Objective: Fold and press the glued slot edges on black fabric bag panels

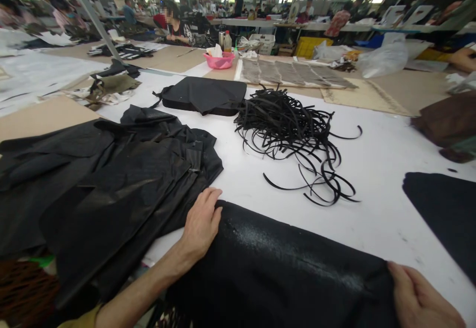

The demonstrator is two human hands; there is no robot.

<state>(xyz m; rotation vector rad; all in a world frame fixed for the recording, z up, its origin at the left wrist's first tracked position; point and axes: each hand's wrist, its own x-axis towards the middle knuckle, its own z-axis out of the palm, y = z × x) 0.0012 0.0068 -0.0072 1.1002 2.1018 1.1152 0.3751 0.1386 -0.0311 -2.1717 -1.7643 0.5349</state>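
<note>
A black fabric panel [297, 268] with a whitish, powdery streak along its upper part stretches between my two hands at the front edge of the table. My left hand [203, 221] grips its upper left corner, with the fingers closed together. At its right edge, my right hand [420, 293] pinches the corner; the fingers behind the fabric are hidden. Beside my left hand lies a crumpled heap of black fabric [137, 169]. Beyond the panel is a tangled pile of thin black strips [286, 120], some curling toward me.
A stack of black pieces [204, 92] lies behind the strips. Another black piece [446, 214] is at the right, below a brown bundle [446, 120]. Farther back stand a pink basket [219, 61] and a slanting metal pole [92, 16]. Other people sit at distant tables.
</note>
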